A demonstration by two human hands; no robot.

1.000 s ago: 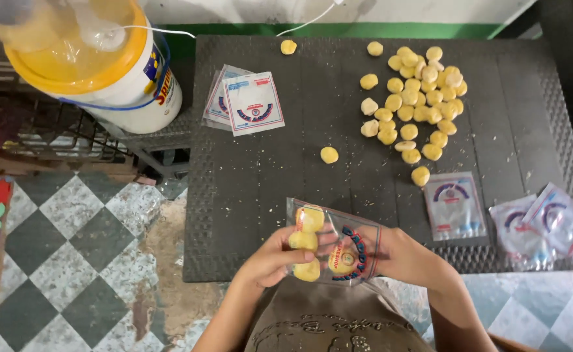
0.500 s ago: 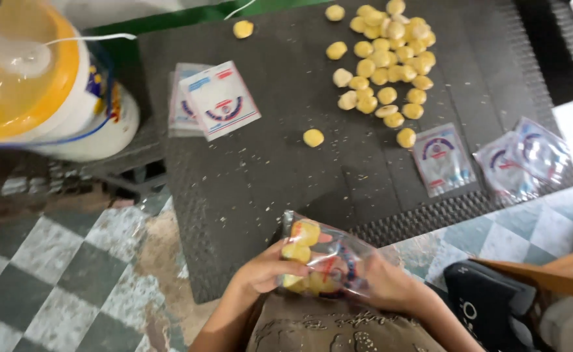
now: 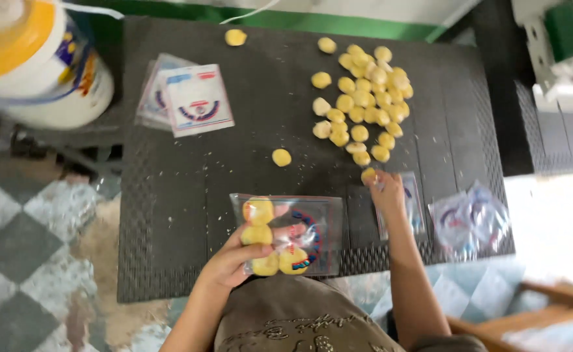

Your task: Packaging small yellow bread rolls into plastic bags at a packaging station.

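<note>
Holding a clear bag with four yellow balls, left hand clamped; right hand pinches another ball from the large pile remaining.

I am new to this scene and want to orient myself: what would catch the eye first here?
First, the heap of small yellow round pieces on the far right of the dark table. Next, near the table's front edge, the left hand holds a clear bag with several pieces inside, while the right hand reaches a piece at the heap's near edge. A big white tub stands far left.
</note>
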